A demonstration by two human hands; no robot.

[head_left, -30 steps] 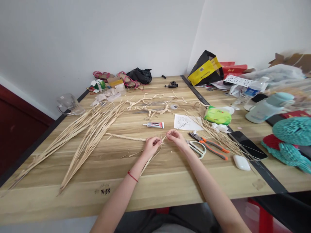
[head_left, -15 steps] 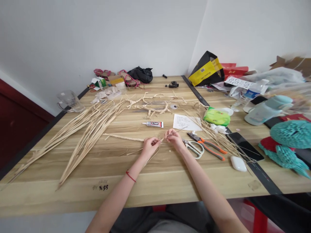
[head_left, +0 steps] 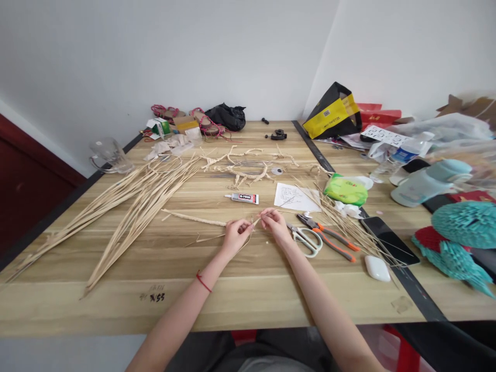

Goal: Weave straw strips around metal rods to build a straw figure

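My left hand is closed on the end of a pale braided straw strand, which runs off to the left over the table. A thin straw strip spans the small gap between both hands. My right hand pinches that strip, and a long thin stalk sticks up past its fingers over the paper. Loose straw ends show under the left hand. Just beyond the hands lies a tube of glue. White-handled scissors and orange-handled pliers rest beside the right forearm.
Two long straw bundles spread across the left. Woven straw pieces lie farther back, near a handwritten paper. A glass mug stands at the left edge. Rightward are a phone, a white case and a bottle.
The view has shifted slightly. My hands stay close together on the straw; the stalk at my right hand now points more steeply up over the paper.
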